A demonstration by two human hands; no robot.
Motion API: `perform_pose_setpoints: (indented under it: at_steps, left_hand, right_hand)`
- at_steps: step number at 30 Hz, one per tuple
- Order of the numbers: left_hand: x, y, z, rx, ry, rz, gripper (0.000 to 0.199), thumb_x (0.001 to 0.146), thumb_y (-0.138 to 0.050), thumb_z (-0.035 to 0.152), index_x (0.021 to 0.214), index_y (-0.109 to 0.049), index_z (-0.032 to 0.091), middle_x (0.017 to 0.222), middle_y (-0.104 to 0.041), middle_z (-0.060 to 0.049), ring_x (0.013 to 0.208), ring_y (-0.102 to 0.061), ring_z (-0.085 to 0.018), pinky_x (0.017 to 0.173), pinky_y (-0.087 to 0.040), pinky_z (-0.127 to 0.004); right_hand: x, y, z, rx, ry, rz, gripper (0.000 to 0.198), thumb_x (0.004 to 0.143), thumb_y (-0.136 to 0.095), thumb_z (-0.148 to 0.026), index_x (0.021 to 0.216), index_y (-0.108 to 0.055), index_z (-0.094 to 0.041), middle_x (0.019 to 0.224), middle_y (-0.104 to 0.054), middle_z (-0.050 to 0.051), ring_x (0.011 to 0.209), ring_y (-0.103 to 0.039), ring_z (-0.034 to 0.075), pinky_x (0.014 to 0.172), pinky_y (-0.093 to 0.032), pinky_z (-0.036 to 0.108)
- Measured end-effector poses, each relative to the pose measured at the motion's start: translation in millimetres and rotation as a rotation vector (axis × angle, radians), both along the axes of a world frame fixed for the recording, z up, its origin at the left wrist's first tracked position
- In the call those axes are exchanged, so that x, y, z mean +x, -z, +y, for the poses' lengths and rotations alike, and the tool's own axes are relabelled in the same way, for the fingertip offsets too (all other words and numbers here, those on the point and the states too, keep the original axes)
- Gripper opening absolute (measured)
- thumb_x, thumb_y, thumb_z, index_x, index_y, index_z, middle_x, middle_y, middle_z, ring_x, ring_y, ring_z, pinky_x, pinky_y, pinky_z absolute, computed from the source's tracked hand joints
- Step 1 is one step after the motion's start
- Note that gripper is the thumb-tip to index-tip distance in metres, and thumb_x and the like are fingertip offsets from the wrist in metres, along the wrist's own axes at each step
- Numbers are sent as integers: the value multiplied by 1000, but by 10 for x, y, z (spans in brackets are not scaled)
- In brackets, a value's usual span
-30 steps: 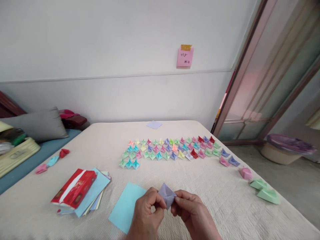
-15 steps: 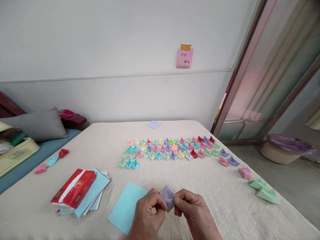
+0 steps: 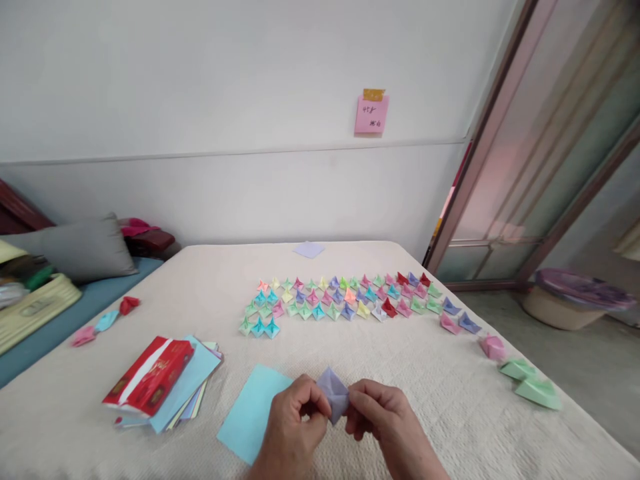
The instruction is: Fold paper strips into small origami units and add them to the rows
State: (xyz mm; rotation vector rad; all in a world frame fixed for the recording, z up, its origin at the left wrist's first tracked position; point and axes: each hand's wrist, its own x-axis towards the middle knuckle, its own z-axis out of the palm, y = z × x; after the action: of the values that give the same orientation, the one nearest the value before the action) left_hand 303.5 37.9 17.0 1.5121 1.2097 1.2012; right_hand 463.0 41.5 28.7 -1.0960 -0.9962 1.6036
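Note:
Between my two hands is a small folded piece of purple paper (image 3: 334, 392), diamond-shaped with creases across it. My left hand (image 3: 296, 421) pinches its left corner between thumb and forefinger. On the opposite side, my right hand (image 3: 383, 415) grips the right corner the same way. Partly under my left forearm lies a flat sheet of light blue paper (image 3: 253, 410). Beyond my hands stand rows of small folded paper boats (image 3: 319, 311) in many colours.
At left, a red tissue pack (image 3: 150, 373) rests on a stack of coloured paper (image 3: 203, 363). Green folded boats (image 3: 537, 392) and a pink one (image 3: 493, 347) line the right edge. A purple sheet (image 3: 309, 249) lies at the far edge. A pink note (image 3: 371, 115) is taped to the wall.
The purple paper has tilted and opened out slightly, showing more of its folded face. Both hands keep their pinch, with only small shifts.

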Motion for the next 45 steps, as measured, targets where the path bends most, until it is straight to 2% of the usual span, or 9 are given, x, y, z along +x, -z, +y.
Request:
perform_pose_setpoints:
  at_steps: [6, 11, 15, 19, 24, 30, 35, 40, 45]
  left_hand:
    - [11, -42, -17, -37, 1, -4, 17, 59, -48, 2, 58, -56, 17, 56, -50, 4, 54, -43, -11, 51, -32, -21]
    - [45, -59, -42, -89, 66, 57, 15, 61, -48, 3, 59, -53, 17, 56, -49, 4, 53, -40, -11, 51, -30, -22]
    - [70, 0, -12, -214, 107, -220, 21, 61, -55, 8, 76, -47, 20, 57, -50, 6, 50, -38, -10, 48, -27, -21]
    - [56, -41, 2, -296, 152, -419, 33, 65, -66, 22, 94, -50, 20, 68, -56, 3, 58, -47, -13, 51, -35, -22]
    - [19, -141, -35, -291, 86, -233, 26, 82, -58, 36, 67, -60, 14, 56, -51, 2, 56, -44, -13, 57, -34, -25]
    - [7, -90, -35, -288, 18, -245, 27, 78, -62, 31, 58, -61, 14, 48, -50, 3, 51, -42, -12, 55, -30, -26]
    - [13, -123, -49, -344, 20, -341, 29, 81, -61, 31, 58, -61, 13, 49, -54, 1, 49, -44, -11, 53, -30, -25]
    - [36, -132, -45, -343, 21, -458, 43, 92, -44, 42, 68, -63, 11, 60, -59, -4, 52, -47, -12, 51, -32, -24]
    - [34, -60, -17, -310, 16, -365, 28, 78, -65, 38, 65, -58, 13, 52, -51, 3, 49, -42, -10, 50, -31, -22]
  right_hand:
    - [19, -6, 15, -4, -44, -27, 26, 74, -66, -36, 59, -67, -15, 48, -63, 2, 45, -50, 11, 49, -35, 24]
    - [-26, 111, 39, 23, -97, -136, 30, 68, -69, -40, 52, -61, -16, 42, -50, -4, 41, -44, 10, 44, -28, 24]
    - [-44, 193, 53, 88, -37, -161, 31, 71, -66, -39, 51, -56, -18, 41, -47, -5, 40, -39, 10, 45, -26, 25]
    - [-36, 156, 42, 72, -2, -149, 32, 70, -66, -42, 51, -54, -19, 41, -47, -5, 42, -39, 11, 46, -28, 26]
    - [-27, 99, 29, 89, -17, -179, 32, 71, -67, -41, 51, -55, -18, 42, -48, -4, 43, -38, 11, 48, -27, 26]
    - [-41, 87, -6, 90, -30, -146, 29, 73, -67, -37, 55, -59, -17, 45, -48, -4, 45, -40, 11, 49, -28, 26]
    - [-52, 112, -31, 93, -36, -130, 29, 75, -67, -37, 56, -60, -16, 47, -50, -3, 46, -40, 11, 49, -29, 26]
    - [-41, 123, -17, 72, 8, -102, 30, 74, -68, -37, 54, -58, -17, 43, -48, -5, 44, -39, 10, 48, -27, 25]
    - [-51, 90, -18, 68, 3, -116, 31, 72, -69, -37, 53, -56, -17, 43, -48, -5, 43, -39, 10, 48, -27, 25]
